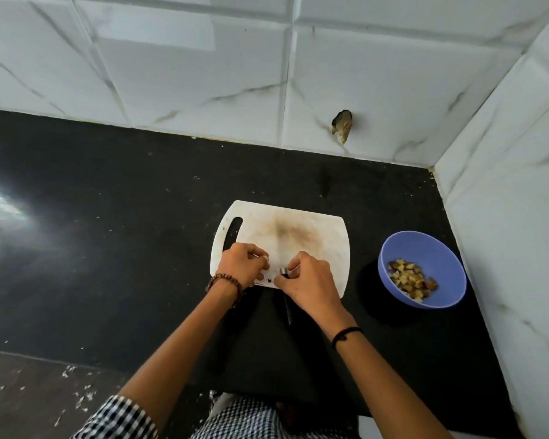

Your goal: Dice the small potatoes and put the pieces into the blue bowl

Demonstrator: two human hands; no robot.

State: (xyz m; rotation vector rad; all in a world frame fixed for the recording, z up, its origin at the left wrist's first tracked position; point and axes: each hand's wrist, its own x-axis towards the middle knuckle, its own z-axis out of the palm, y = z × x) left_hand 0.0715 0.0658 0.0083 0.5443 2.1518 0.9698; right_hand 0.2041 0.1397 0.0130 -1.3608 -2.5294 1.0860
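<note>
A stained white cutting board point(311, 236) lies on the black counter. Both hands meet at its near edge. My right hand point(308, 280) grips a knife point(287, 312); its dark handle sticks out toward me below the hand, and a bit of metal shows by the thumb. My left hand point(243, 264), with a bead bracelet on the wrist, has its fingers curled just left of that metal; what lies under them is hidden. No whole potato is visible on the board. To the right stands the blue bowl point(441, 248), holding several diced potato pieces point(411, 277).
The black counter point(124, 217) stretches far to the left with small pale scraps on it. White marble-look tiled walls close off the back and right side, close behind the bowl. A chipped hole point(342, 123) marks the back wall.
</note>
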